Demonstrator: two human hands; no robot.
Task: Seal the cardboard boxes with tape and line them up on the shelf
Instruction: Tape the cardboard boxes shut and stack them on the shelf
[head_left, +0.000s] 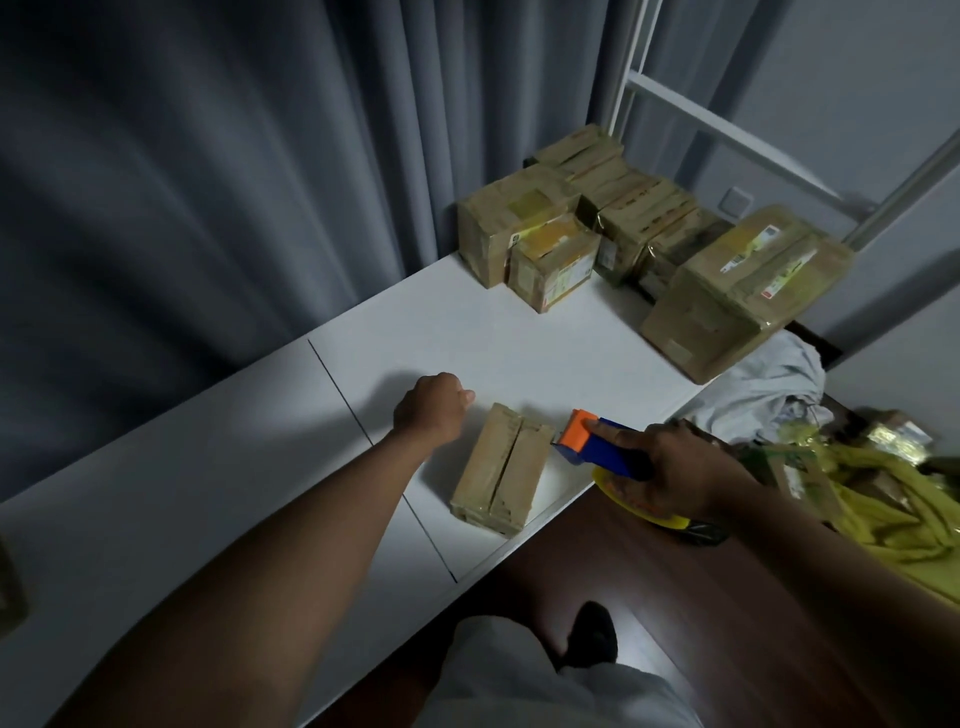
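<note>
A long white shelf (260, 467) is seen from above, running from near left to far right, with grey curtains (208, 182) behind it. At its far right end a cluster of taped cardboard boxes (613, 223) is gathered; about seven can be counted, though the ones at the back blur together. The largest of them (743, 291) is set at the right edge, tilted over it.

One small cardboard box (501, 470) is laid near the front edge of the shelf, well apart from the cluster. Its long axis runs from near to far, leaning slightly right, and a seam is seen along its top.

One tape dispenser (597, 447), blue with an orange head, is gripped by the right hand (680, 473), its head pointed left at the box's far right corner. The left hand (434, 405) is clenched and empty, resting on the shelf just left of the box.
</note>
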